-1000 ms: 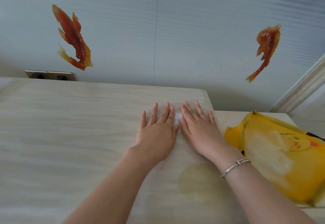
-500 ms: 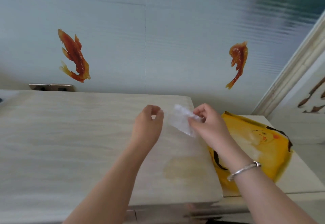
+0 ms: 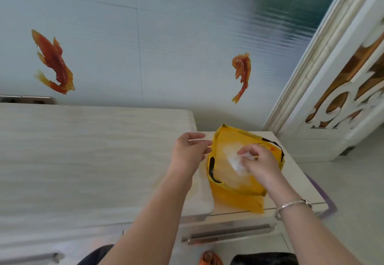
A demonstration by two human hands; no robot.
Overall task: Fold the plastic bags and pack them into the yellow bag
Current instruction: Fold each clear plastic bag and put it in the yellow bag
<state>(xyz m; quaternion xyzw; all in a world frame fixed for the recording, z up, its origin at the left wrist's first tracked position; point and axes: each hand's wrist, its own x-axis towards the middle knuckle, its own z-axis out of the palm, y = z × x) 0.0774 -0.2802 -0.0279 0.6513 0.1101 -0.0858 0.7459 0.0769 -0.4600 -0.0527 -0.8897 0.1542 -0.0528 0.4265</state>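
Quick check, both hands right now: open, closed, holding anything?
Left hand: open, holding nothing.
Right hand: pinching the folded plastic bag over the yellow bag.

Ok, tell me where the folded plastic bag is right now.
In the head view, right of centre: the folded plastic bag is pinched in the right hand over the open yellow bag, just right of the left hand.
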